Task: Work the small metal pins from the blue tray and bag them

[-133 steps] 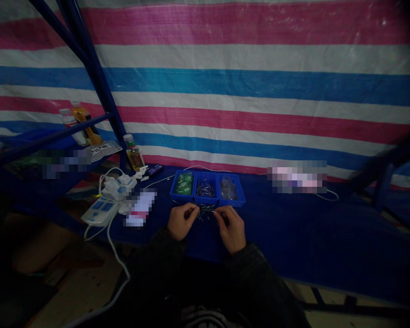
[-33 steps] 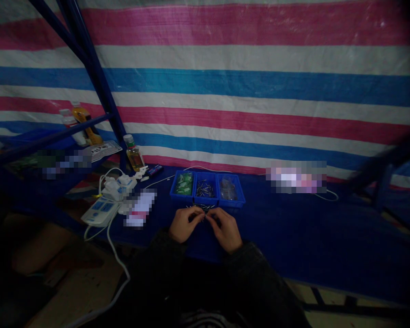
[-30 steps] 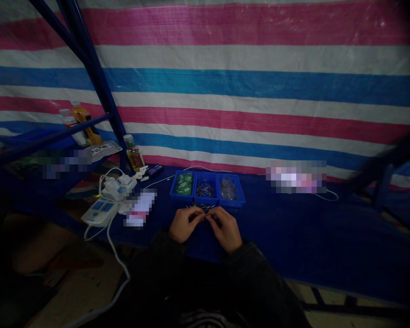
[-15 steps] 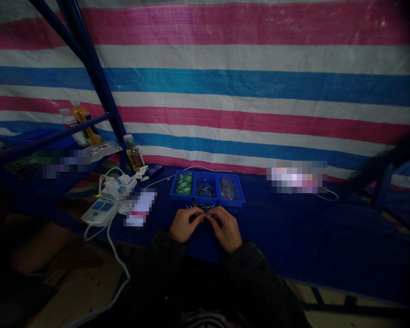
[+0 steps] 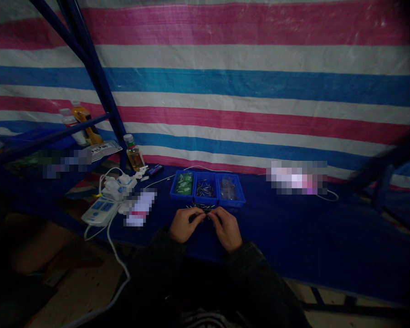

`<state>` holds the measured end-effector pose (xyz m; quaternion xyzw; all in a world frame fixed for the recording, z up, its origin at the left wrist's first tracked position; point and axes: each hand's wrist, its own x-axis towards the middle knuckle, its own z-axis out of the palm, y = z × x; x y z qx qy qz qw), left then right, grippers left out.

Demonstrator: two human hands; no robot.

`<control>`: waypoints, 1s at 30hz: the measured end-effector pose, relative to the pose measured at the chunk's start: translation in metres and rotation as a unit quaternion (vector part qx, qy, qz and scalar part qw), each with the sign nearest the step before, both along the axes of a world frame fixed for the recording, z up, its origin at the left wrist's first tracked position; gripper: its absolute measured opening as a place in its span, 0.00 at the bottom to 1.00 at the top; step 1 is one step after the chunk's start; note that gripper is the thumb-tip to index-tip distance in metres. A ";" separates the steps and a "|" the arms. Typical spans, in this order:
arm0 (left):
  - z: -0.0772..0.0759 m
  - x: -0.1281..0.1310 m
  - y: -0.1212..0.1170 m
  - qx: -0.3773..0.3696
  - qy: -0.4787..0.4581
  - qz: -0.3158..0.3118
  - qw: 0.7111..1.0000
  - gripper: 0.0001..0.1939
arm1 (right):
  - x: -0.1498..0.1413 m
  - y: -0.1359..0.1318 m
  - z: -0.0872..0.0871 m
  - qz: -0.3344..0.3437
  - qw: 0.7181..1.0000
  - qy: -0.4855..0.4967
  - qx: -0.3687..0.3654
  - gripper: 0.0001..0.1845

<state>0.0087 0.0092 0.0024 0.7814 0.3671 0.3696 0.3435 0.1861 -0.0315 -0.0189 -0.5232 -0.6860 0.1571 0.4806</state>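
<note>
- Where the left hand [image 5: 186, 225] and right hand [image 5: 228, 230] meet, small metal pins [image 5: 201, 207] lie scattered on the worktop [image 5: 294, 228], just in front of the blue trays.
- Both hands are curled inward, held narrowly together with the fingertips almost touching above the pins. They may be pinching something tiny, but it is too small and dark to tell what, or whether they hold anything.
- Pieces this small seem best handled with the fingertips, low over the worktop and with the wrists steady, so that none roll away.
- Three blue trays stand side by side, touching:
  - the left tray [image 5: 171, 193] holds green packets [image 5: 183, 183];
  - the middle tray [image 5: 205, 203] holds a pile of loose pins [image 5: 201, 189];
  - the right tray [image 5: 242, 198] holds a clear plastic bag [image 5: 228, 188], its contents hard to make out.
- Further left on the worktop are a white power strip [image 5: 99, 212] with cables and a bottle [image 5: 134, 155] of yellow liquid.
- Behind everything hangs a striped tarp [image 5: 246, 82], held near a blue steel frame [image 5: 95, 77].
</note>
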 end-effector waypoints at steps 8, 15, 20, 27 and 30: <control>0.000 -0.001 0.000 0.010 -0.018 0.028 0.999 0.10 | 0.001 0.001 -0.002 -0.017 0.999 0.030 -0.002 0.09; -0.002 -0.002 0.001 0.002 -0.022 0.040 0.999 0.10 | 0.002 0.001 -0.002 -0.022 0.998 0.049 0.021 0.07; 0.000 -0.002 0.001 0.007 -0.014 0.020 1.000 0.10 | 0.001 0.000 0.000 -0.013 0.998 0.058 0.033 0.07; 0.000 -0.003 0.000 0.007 0.001 -0.007 1.000 0.10 | -0.001 -0.001 0.002 0.025 0.997 0.060 0.029 0.07; 0.001 -0.002 -0.001 0.008 0.004 -0.026 1.000 0.09 | -0.002 -0.002 0.003 0.037 0.997 0.062 0.033 0.07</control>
